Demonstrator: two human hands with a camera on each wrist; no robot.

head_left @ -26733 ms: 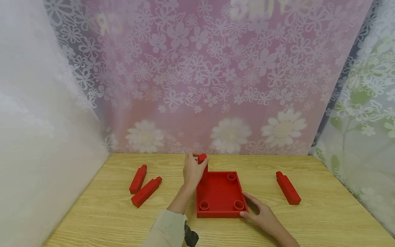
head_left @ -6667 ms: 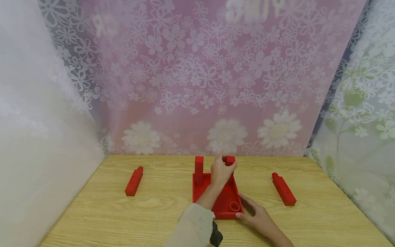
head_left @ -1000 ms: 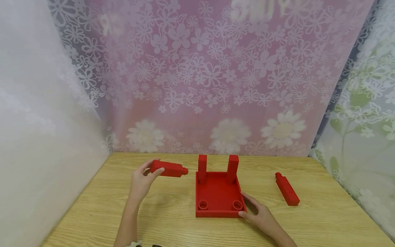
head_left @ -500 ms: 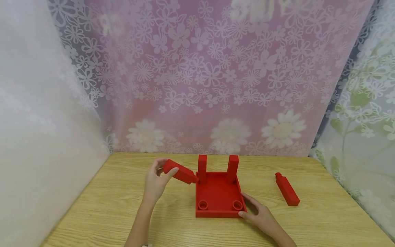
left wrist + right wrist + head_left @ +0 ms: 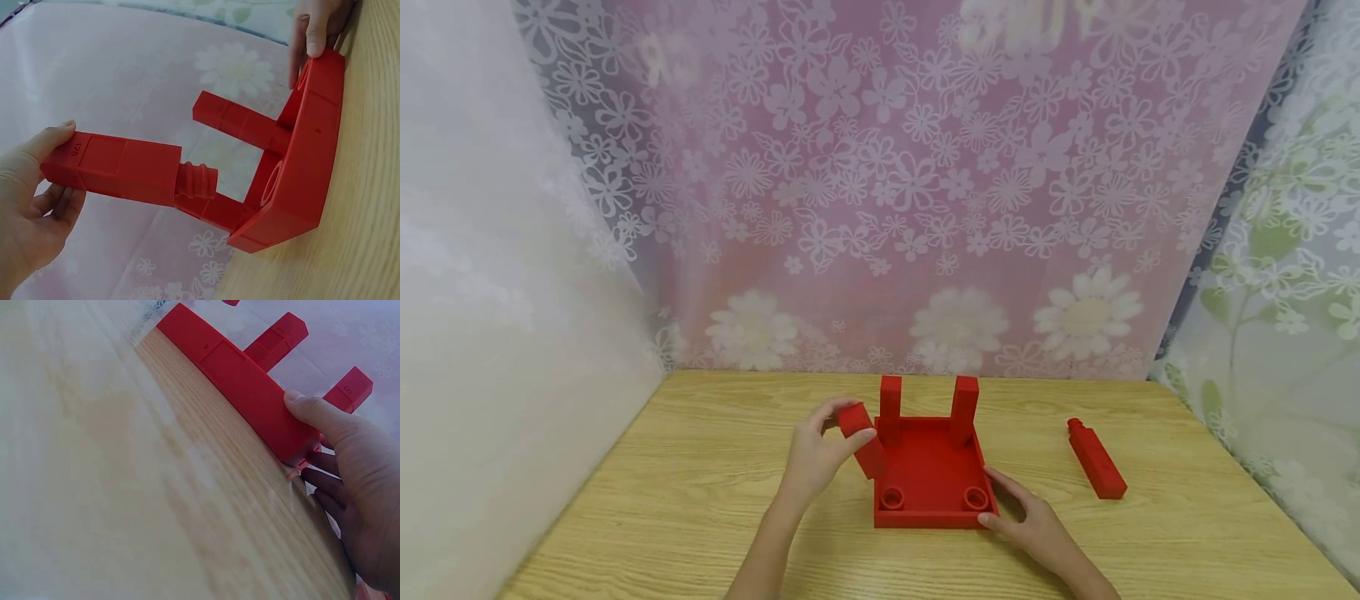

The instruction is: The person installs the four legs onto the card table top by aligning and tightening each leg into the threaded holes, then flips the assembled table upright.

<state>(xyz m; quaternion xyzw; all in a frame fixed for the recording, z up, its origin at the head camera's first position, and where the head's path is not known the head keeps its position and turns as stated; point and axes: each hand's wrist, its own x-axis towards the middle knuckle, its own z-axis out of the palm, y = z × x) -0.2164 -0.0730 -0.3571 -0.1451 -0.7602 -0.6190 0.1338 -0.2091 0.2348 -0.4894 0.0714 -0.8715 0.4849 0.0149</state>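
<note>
Head view: left hand [image 5: 817,454], pinching a red leg [image 5: 870,458], has neared the red tray [image 5: 927,520] the right hand [image 5: 1036,525] grips, apparently for fitting.

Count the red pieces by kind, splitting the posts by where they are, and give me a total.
Tray: 1
Standing posts in the tray: 2
Held post, in the left hand: 1
Lying post, on the table: 1
Total: 5 red pieces
</note>
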